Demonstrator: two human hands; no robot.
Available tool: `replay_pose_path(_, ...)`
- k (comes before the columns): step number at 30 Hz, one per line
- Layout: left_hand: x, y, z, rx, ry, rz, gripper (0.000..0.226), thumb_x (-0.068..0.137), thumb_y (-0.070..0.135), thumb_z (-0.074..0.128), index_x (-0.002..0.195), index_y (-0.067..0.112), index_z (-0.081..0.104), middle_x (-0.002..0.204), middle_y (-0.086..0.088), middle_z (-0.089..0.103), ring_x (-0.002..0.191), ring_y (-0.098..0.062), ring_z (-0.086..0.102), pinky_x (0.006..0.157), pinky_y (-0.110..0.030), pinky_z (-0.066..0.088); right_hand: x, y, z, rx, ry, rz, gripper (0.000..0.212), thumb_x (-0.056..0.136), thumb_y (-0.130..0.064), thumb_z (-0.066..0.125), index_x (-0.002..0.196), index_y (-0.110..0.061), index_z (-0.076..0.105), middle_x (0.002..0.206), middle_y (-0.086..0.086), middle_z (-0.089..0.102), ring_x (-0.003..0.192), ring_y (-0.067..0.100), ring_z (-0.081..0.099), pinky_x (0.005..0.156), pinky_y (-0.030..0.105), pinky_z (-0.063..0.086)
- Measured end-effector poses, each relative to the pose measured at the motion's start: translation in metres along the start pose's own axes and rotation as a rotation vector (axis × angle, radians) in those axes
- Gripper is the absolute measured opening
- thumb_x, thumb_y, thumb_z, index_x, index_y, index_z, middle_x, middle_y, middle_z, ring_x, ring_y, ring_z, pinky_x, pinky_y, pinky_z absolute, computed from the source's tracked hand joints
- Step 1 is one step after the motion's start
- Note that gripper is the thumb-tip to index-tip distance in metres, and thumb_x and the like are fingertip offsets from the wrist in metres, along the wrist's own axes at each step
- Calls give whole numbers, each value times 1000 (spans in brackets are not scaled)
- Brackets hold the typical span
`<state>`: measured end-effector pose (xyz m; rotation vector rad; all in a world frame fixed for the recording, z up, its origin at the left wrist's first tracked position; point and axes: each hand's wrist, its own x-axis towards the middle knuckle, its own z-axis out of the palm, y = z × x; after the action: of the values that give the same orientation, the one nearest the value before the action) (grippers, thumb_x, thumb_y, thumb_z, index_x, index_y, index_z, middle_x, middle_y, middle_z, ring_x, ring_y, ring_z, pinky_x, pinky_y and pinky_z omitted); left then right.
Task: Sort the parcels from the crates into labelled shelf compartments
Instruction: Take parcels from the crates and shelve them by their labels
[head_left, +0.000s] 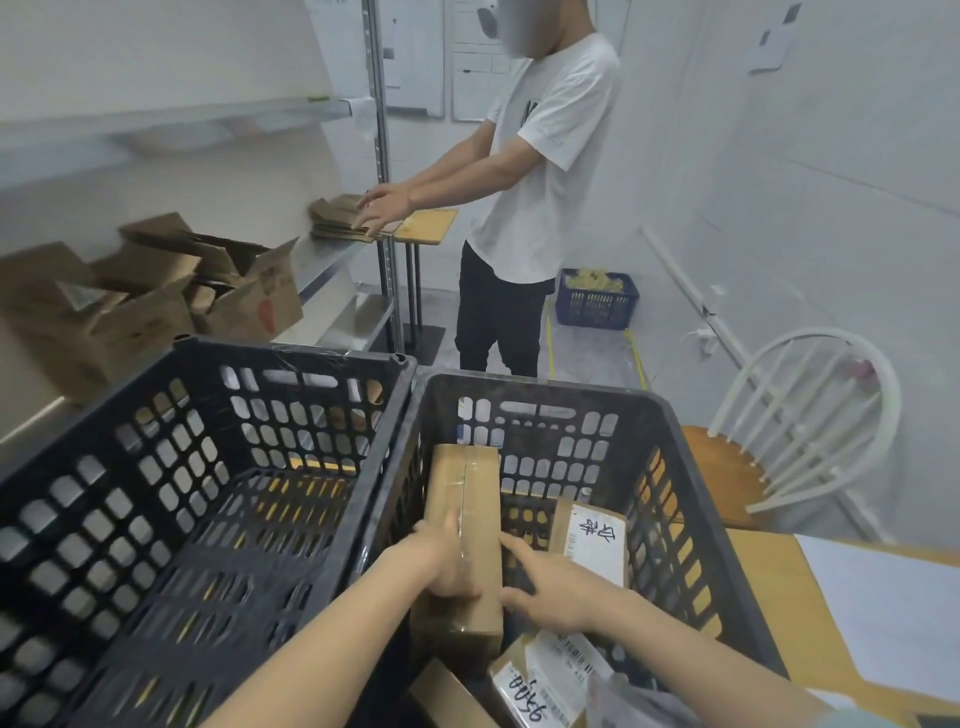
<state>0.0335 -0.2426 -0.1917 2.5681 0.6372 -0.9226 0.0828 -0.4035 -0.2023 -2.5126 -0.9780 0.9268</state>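
Two black plastic crates stand side by side in front of me. The left crate holds nothing that I can see. In the right crate a long taped brown parcel stands on end against the left wall. My left hand grips its left side and top face. My right hand presses on its right edge, fingers curled around it. Beside it leans a parcel with a white handwritten label. Another labelled parcel lies at the crate's near end.
A metal shelf on the left holds opened cardboard boxes and flattened cardboard, which another person is handling. A blue basket sits on the floor behind. A white chair and a wooden table are at right.
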Motion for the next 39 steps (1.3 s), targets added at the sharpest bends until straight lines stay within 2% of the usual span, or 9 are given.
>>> replay_pose_path(4, 5, 0, 6, -13, 25, 62, 121, 78, 46, 75, 154, 16, -15, 143, -15, 44, 132, -34, 43, 109, -45, 40, 1, -1, 6, -24, -51, 19, 76, 98, -35, 48, 154, -26, -2, 129, 13, 53, 102, 19, 55, 89, 28, 45)
replay_pose_path(11, 4, 2, -4, -196, 245, 153, 117, 66, 56, 82, 151, 11, 16, 142, -7, 44, 133, -26, 40, 109, -41, 40, -5, -8, -9, 60, 169, 6, 66, 98, -41, 47, 152, -18, 16, 142, 9, 48, 121, 23, 52, 95, 28, 43)
replay_pose_path(17, -12, 5, -15, -250, 422, 263, 101, 55, 66, 82, 133, 15, 44, 127, -3, 52, 120, -21, 48, 101, -38, 46, -26, -17, -27, 108, 311, -4, 69, 98, -43, 45, 153, -18, 9, 144, 7, 46, 123, 20, 51, 98, 28, 41)
replay_pose_path(25, -54, 18, -14, -312, 551, 394, 106, 68, 62, 76, 150, 20, 22, 129, -4, 37, 123, -20, 33, 103, -35, 38, -56, -24, -40, 159, 421, 37, 66, 98, -47, 43, 153, -21, 16, 144, 4, 47, 124, 18, 50, 96, 26, 39)
replay_pose_path(29, -68, 15, -9, -446, 535, 515, 109, 72, 59, 74, 153, 34, 7, 138, 1, 23, 130, -17, 23, 108, -38, 36, -66, -34, -38, 380, 521, 34, 67, 92, -53, 51, 146, -21, 26, 136, -7, 48, 109, 8, 52, 78, 16, 41)
replay_pose_path(31, -72, 12, -8, -479, 516, 558, 108, 72, 56, 73, 151, 46, 0, 149, 6, 13, 138, -19, 18, 113, -41, 33, -65, -40, -35, 500, 560, 21, 76, 84, -61, 57, 142, -23, 26, 135, -6, 47, 109, 9, 52, 80, 17, 47)
replay_pose_path(34, -73, 8, -5, -515, 488, 574, 106, 67, 58, 69, 138, 67, -9, 158, 11, -2, 145, -22, 12, 115, -47, 29, -61, -42, -31, 580, 591, 42, 83, 77, -67, 61, 139, -25, 26, 139, 4, 40, 119, 19, 51, 99, 39, 47)
replay_pose_path(37, -78, 7, 1, -519, 447, 585, 103, 63, 56, 66, 122, 80, -15, 161, 8, -12, 148, -23, -2, 116, -52, 25, -63, -49, -28, 616, 613, 77, 84, 76, -62, 67, 137, -24, 24, 129, 1, 35, 112, 17, 47, 96, 34, 45)
replay_pose_path(39, -80, 4, 4, -528, 393, 619, 103, 62, 59, 68, 126, 80, -9, 160, 8, -11, 149, -19, -7, 117, -52, 23, -65, -48, -27, 634, 655, 84, 84, 75, -55, 73, 135, -23, 24, 123, 0, 34, 106, 16, 46, 89, 31, 47)
